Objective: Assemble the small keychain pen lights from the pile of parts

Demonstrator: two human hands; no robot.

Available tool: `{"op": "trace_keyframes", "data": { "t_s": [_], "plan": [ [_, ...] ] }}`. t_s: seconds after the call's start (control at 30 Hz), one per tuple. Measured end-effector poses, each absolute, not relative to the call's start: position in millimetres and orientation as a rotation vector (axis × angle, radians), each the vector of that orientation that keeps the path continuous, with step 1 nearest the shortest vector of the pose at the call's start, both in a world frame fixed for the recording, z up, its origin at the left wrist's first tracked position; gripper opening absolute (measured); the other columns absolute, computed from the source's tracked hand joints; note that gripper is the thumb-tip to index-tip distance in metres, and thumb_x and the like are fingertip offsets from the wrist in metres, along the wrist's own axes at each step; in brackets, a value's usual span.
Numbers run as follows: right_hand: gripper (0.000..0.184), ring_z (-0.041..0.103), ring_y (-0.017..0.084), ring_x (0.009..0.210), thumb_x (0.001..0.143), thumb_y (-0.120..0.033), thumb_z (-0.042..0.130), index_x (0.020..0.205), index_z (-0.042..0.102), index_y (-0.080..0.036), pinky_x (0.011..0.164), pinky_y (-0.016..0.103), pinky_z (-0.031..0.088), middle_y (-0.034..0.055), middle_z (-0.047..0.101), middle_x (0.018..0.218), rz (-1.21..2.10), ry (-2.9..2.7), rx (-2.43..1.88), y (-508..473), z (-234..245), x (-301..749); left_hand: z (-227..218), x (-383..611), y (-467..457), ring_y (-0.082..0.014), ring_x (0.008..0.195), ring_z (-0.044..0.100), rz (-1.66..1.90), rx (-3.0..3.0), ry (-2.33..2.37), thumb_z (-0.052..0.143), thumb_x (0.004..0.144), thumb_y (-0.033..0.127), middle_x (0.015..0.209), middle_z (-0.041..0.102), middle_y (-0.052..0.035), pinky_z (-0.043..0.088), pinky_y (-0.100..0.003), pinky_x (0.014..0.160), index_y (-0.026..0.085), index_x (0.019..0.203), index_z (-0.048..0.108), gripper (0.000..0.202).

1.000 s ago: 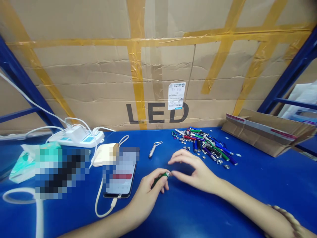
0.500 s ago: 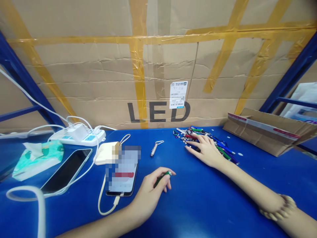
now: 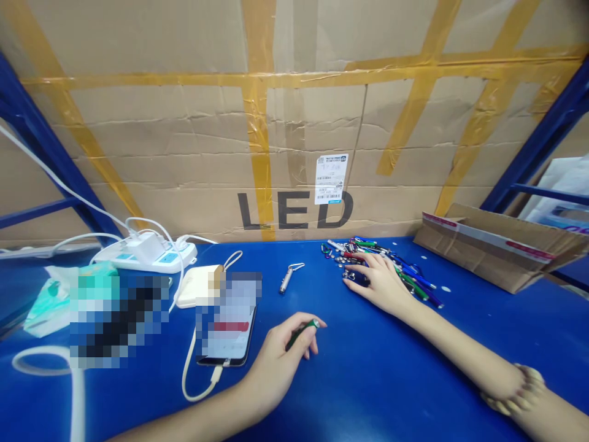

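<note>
My left hand [image 3: 285,353] is closed around a small green metal tube [image 3: 301,335], which looks like a keychain flashlight body; its silver end points up and right past the thumb. Over a loose pile of small metal parts [image 3: 421,288] my right hand [image 3: 380,279] lies palm down with fingers spread, the fingertips among the parts at the near left side. Blue, green, red and silver tubes and clips make up the pile, partly covered by this hand. Between the hands, farther back, a silver keychain flashlight [image 3: 286,280] with a wire clip rests on the blue tabletop [image 3: 368,380].
Left of my left hand lies a plugged-in phone [image 3: 225,344] beside a cream power bank [image 3: 196,282]. Behind them are a white power strip [image 3: 177,258] and a tissue pack [image 3: 92,288]. An open cardboard box [image 3: 488,245] stands far right. A large carton [image 3: 184,153] walls the back.
My right hand's fingers have shifted slightly over the pile, and a dark part shows more clearly under the fingertips. My left hand keeps its hold on the green tube, almost still.
</note>
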State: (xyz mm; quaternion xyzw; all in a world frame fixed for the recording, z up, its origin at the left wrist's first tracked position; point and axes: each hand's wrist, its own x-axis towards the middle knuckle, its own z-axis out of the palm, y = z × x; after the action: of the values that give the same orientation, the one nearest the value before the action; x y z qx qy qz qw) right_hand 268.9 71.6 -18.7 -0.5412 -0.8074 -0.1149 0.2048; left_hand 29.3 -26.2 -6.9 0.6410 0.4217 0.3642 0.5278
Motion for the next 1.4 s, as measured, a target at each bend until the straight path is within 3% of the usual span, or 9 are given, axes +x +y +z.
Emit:
{"op": "trace_keyframes", "data": {
  "t_s": [0.17,0.33,0.93,1.2,1.4],
  "plan": [
    [0.022,0.048,0.029,0.109,0.082,-0.039,0.053,0.089,0.070,-0.027,0.090,0.047,0.037,0.0077,0.056,0.116,-0.303,-2.246,-1.499,70,-17,268,-6,30,-25,-0.0134,0.064,0.048,0.867,1.529,1.006,0.043,0.087,0.035,0.067,0.052,-0.0005,0.038,-0.025,0.063,0.013,0.097,0.059,0.030],
    [0.023,0.048,0.027,0.109,0.084,-0.037,0.051,0.096,0.068,-0.026,0.089,0.045,0.038,0.0079,0.056,0.115,-0.280,-2.264,-1.473,71,-20,269,-6,30,-24,-0.0133,0.063,0.048,0.867,1.525,1.010,0.043,0.086,0.036,0.067,0.052,-0.0004,0.038,-0.025,0.063,0.013,0.096,0.060,0.030],
    [0.024,0.051,0.028,0.103,0.083,-0.042,0.050,0.085,0.067,-0.026,0.084,0.045,0.041,0.0078,0.059,0.105,-0.123,-2.215,-1.433,76,-24,275,-9,30,-25,-0.0132,0.063,0.049,0.895,1.508,0.995,0.045,0.086,0.036,0.066,0.053,0.0004,0.039,-0.024,0.062,0.015,0.095,0.062,0.029],
    [0.040,0.055,0.029,0.098,0.083,-0.056,0.043,0.086,0.071,-0.027,0.082,0.046,0.042,0.0080,0.062,0.100,-0.240,-2.190,-1.407,78,-29,278,-8,29,-26,-0.0132,0.062,0.050,0.920,1.492,0.975,0.045,0.086,0.033,0.066,0.052,-0.0001,0.040,-0.024,0.061,0.013,0.095,0.062,0.028],
    [0.059,0.058,0.032,0.092,0.080,-0.070,0.029,0.076,0.073,-0.032,0.071,0.049,0.042,0.0073,0.066,0.095,-0.341,-2.188,-1.352,83,-32,284,-9,27,-28,-0.0118,0.061,0.049,0.939,1.500,0.956,0.044,0.087,0.030,0.065,0.053,0.0002,0.041,-0.023,0.062,0.013,0.097,0.063,0.028]
  ]
}}
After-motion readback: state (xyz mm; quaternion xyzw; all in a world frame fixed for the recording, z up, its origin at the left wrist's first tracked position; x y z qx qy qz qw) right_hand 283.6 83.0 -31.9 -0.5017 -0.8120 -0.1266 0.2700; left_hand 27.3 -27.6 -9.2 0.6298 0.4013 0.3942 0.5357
